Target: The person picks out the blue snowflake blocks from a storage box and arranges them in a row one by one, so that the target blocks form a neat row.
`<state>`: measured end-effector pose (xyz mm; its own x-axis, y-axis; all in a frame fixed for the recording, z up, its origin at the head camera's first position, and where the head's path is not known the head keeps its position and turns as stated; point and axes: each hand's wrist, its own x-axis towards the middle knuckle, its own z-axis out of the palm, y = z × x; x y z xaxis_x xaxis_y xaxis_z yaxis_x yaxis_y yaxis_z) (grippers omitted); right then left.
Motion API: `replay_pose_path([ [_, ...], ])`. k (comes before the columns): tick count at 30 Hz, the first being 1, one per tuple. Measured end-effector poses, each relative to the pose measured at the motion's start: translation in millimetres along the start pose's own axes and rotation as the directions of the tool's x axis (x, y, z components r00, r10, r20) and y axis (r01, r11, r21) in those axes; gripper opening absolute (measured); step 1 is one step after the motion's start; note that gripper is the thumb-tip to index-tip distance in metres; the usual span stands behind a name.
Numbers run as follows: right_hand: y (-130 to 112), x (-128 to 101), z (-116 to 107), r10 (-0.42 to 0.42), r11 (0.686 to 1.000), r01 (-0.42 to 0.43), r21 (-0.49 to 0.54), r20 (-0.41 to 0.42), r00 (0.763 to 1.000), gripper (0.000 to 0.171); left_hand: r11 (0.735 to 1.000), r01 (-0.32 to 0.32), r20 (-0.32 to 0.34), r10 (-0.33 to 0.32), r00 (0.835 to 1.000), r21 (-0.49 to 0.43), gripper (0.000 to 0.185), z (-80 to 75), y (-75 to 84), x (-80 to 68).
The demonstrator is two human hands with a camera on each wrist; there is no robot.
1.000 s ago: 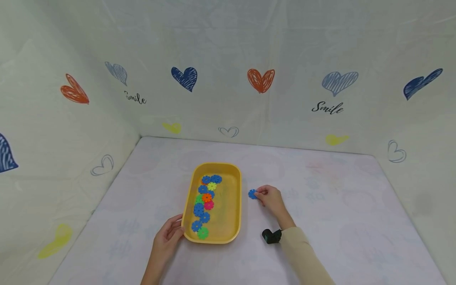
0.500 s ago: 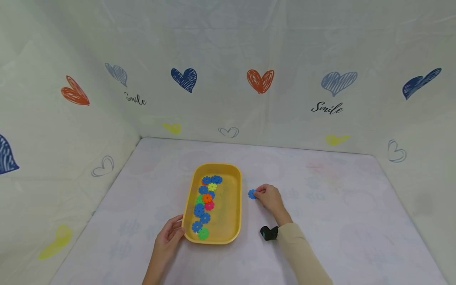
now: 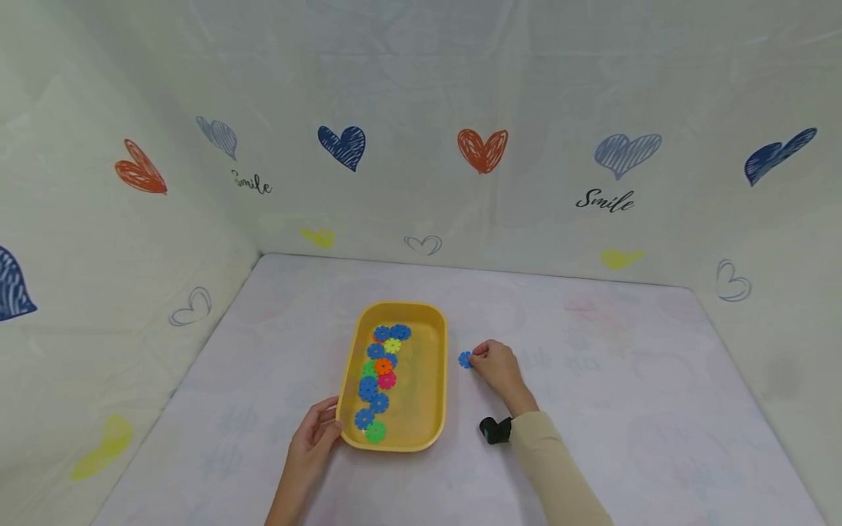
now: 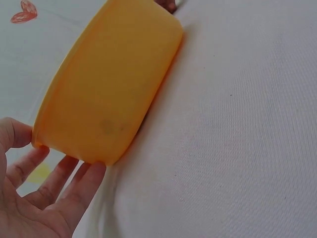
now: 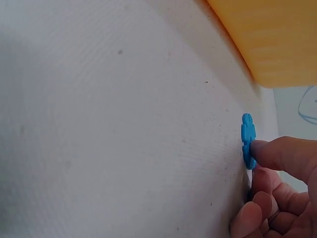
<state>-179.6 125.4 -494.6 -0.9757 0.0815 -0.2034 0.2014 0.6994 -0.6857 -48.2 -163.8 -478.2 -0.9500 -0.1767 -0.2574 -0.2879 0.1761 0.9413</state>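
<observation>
While the right hand (image 3: 498, 365) pinches a blue gear-shaped disc (image 3: 465, 359) between thumb and fingertips, the disc stands on edge against the bench (image 3: 592, 409), just beyond the fingers (image 5: 277, 151) and on the side toward the tray. The left hand (image 3: 316, 438) rests with its fingers loosely spread along the near corner of the yellow tray (image 3: 436, 380), the thumb on the rim and the fingertips (image 4: 74, 178) touching the outer wall; it cups the tray without clamping it. Between the two hands, inside the tray, lies a row of toothed discs (image 3: 378, 380) in blue, green, orange, pink and yellow, crowded toward the left hand's side. A small black camera unit (image 3: 495, 430) sits at the right wrist, by a beige sleeve (image 3: 552, 467).

The pinch catches only the disc's rim, so the piece could likely twist out and fall flat on the bench, where thin plastic is awkward to lift. With so light a hold on the tray, a knock from the right hand might slide it and scatter the row.
</observation>
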Motion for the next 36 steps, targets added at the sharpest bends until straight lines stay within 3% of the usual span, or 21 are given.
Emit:
replay_pose_path([
  [8, -4, -2, -2, -0.004, 1.000, 0.004, -0.023, 0.013, 1.000, 0.020, 0.999, 0.036, -0.009, -0.036, 0.999, 0.002, 0.038, 0.8, 0.1, 0.8],
  [17, -6, -2, -16, 0.071, 0.987, -0.084, 0.134, 0.093, 0.993, 0.028, 0.998, 0.050, 0.018, -0.050, 0.999, -0.038, 0.039, 2.2, 1.6, 0.0],
  [26, -30, -16, -36, -0.076, 0.979, 0.073, 0.191, 0.010, 0.997, 0.027, 0.999, 0.041, 0.010, -0.041, 0.999, -0.034, 0.038, 1.3, 1.5, -0.8],
  [36, -55, -50, -40, -0.211, 0.931, 0.186, 0.313, 0.046, 0.977, 0.029, 0.998, 0.027, 0.018, -0.026, 1.000, -0.049, 0.039, 1.5, 1.0, -0.1],
])
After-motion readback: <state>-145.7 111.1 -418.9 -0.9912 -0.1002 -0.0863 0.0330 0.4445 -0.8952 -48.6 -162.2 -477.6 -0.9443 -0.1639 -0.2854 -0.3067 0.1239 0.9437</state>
